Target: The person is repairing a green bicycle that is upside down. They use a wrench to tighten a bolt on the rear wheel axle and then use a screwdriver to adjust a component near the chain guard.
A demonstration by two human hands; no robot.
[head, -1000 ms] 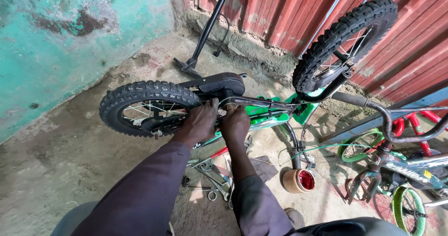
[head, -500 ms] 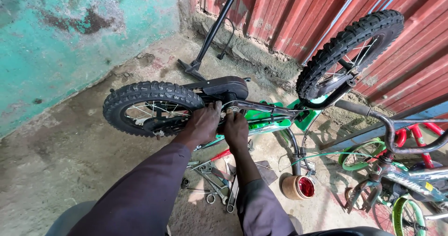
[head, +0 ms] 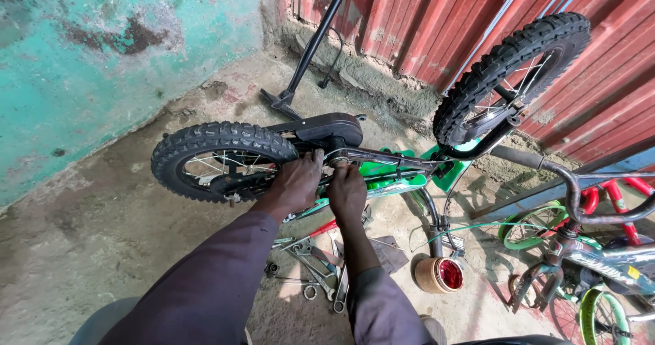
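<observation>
A small green bicycle (head: pixel 392 171) lies upside down on the concrete floor, with its rear wheel (head: pixel 222 161) at the left and its front wheel (head: pixel 508 75) raised at the right. My left hand (head: pixel 297 184) grips the frame beside the rear wheel, just below the black saddle (head: pixel 327 128). My right hand (head: pixel 348 189) is closed on the metal frame tube near the crank. Whether either hand holds a tool is hidden by the fingers.
Several spanners (head: pixel 314 266) lie on the floor below the bike. A small brown tin with a red inside (head: pixel 440 275) stands to their right. A black floor pump (head: pixel 307 51) leans on the red corrugated wall. More bicycles (head: pixel 593 249) crowd the right side.
The view has shifted slightly; both hands stay on the frame near the rear wheel, with my right hand edging a little along the tube.
</observation>
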